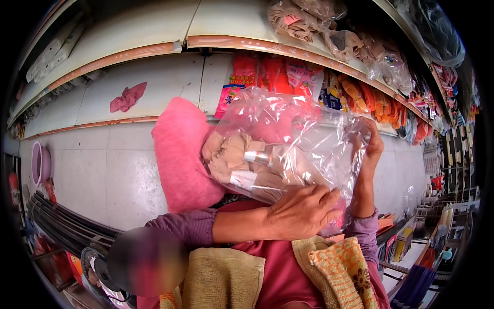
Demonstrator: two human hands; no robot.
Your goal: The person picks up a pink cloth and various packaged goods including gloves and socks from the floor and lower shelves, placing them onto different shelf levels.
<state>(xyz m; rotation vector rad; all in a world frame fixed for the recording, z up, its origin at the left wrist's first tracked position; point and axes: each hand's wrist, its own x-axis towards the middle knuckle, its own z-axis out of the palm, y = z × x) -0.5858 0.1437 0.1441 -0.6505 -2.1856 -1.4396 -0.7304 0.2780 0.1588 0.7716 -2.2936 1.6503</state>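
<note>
A large clear plastic bag [308, 154] spreads above my lap, its mouth side towards the right. Inside lie beige rolled fabric bundles [227, 158] that look like stockings, some with white paper bands [243, 178]. My left hand [308, 210] reaches across my body and pinches the near edge of the bag. At the far right corner, my right hand [368, 143] grips the plastic; part of its fingers is hidden behind the shiny film. The bag rests partly against my legs in pink trousers [181, 154].
Shelves [235, 40] run across the front, holding more bagged beige goods [299, 19], red packets [274, 73] and orange gloves [353, 94]. A pink cloth [127, 97] lies on the lower shelf. A purple basin [41, 164] stands at left, near black tubes [69, 212].
</note>
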